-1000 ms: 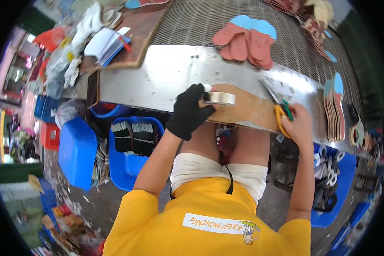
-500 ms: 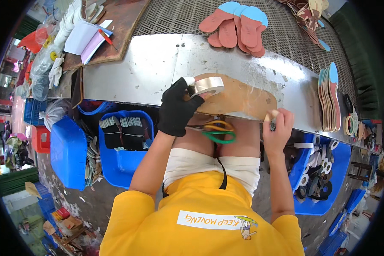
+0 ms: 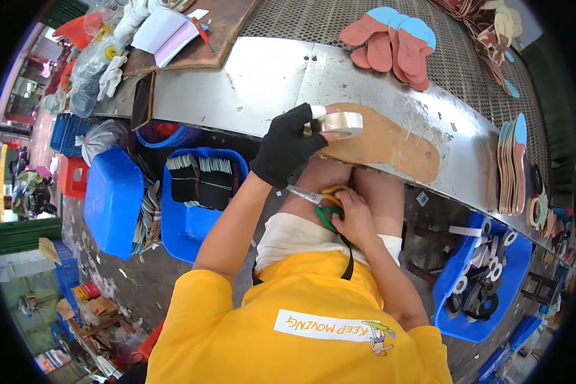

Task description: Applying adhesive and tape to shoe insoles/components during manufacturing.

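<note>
Tape roll (image 3: 347, 121) juts rightward from left fingers (image 3: 313, 143); right fingers (image 3: 351, 203) hold scissors (image 3: 317, 199)

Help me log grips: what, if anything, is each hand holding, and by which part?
Left hand: tape roll, by its left side. Right hand: scissors, by the handles.

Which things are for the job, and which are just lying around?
Seem for the job:
white tape roll, in the black-gloved left hand
metal scissors with green and orange handles, in the right hand
brown insole-shaped board, near the tape

Seem just lying about:
open white-and-lilac paper notebook
slim red pen-like tool
crumpled translucent plastic bag
</note>
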